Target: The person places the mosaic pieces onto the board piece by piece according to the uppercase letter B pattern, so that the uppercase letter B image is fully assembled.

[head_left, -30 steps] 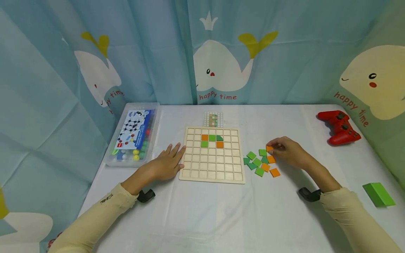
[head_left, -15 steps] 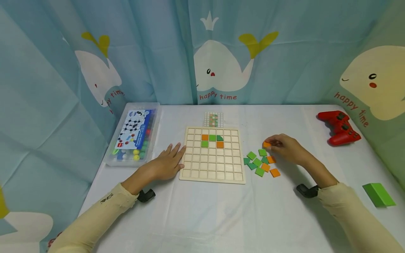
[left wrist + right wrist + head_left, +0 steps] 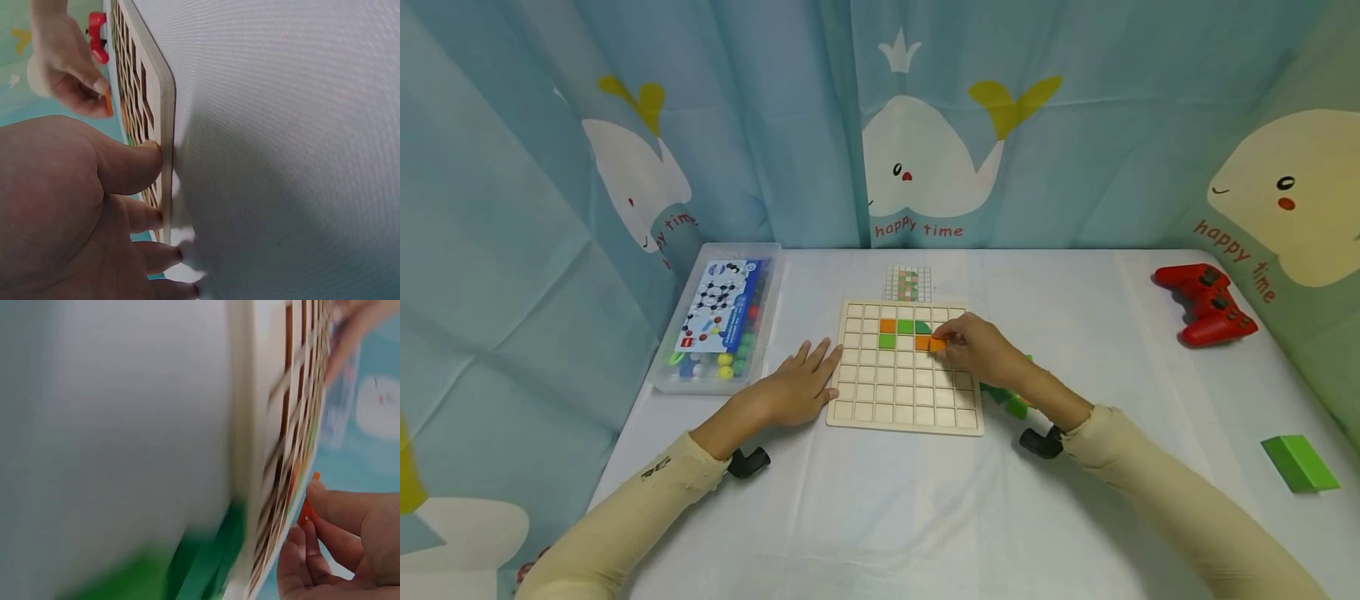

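My right hand pinches an orange square tile between thumb and fingers, over the wooden grid board. In the right wrist view the held orange tile stands on edge, above the board's surface. On the board lie an orange tile, a light green tile, a dark green rounded piece, a second light green tile and a second orange tile. My left hand lies with fingers spread, thumb and fingertips touching the board's left edge.
Loose tiles lie right of the board, partly hidden under my right forearm. Behind the board is a small pattern card. A clear plastic box stands left, a red game controller and green block right.
My right hand has lifted the orange tile from the loose pile and carried it left, over the board. The left hand has stayed at the board's edge.
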`<state>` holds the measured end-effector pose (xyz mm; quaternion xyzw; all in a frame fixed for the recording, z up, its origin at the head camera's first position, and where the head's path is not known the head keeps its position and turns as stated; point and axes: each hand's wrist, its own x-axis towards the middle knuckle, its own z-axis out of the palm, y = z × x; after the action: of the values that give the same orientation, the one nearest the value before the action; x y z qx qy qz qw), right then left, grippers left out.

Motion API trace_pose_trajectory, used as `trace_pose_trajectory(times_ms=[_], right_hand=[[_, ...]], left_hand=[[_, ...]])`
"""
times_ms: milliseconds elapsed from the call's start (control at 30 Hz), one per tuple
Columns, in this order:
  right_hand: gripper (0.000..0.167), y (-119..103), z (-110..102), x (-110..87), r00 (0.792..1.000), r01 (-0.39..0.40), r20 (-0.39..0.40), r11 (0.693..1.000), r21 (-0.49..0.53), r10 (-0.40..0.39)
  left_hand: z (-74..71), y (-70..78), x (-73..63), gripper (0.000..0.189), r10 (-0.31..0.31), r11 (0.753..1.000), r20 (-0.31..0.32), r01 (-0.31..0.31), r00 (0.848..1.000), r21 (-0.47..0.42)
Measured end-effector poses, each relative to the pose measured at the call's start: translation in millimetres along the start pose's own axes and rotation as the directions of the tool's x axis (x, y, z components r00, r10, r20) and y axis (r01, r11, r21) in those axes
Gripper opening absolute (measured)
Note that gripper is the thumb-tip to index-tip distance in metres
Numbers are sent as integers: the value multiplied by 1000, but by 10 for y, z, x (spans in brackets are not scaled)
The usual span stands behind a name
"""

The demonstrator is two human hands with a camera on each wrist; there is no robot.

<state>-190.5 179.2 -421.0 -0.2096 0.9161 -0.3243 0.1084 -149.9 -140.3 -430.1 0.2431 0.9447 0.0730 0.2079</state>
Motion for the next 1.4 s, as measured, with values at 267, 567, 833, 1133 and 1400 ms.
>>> trace_pose_trajectory(times_ms=[267, 567, 833, 1133, 1400], right_hand=[[26, -321, 324, 215, 995, 102, 8, 994, -43, -101], [10, -444, 511, 297, 991, 130, -4, 990, -53, -131], [10, -509, 536, 291, 991, 132, -20, 986, -101, -135], [16, -420, 441, 275, 991, 130, -10, 991, -38, -130], [22, -33, -28, 82, 998, 43, -43, 996, 79, -40]], left_hand=[[2, -3, 2, 65, 4, 1000, -7, -4, 1000, 2], [-10, 10, -12, 65, -5, 1000, -11, 5, 1000, 21], [-25, 22, -18, 65, 3, 1000, -6, -3, 1000, 14], [-34, 30, -11, 65, -2, 1000, 6, 2, 1000, 15], [-23, 24, -10, 65, -6, 1000, 5, 6, 1000, 6]])
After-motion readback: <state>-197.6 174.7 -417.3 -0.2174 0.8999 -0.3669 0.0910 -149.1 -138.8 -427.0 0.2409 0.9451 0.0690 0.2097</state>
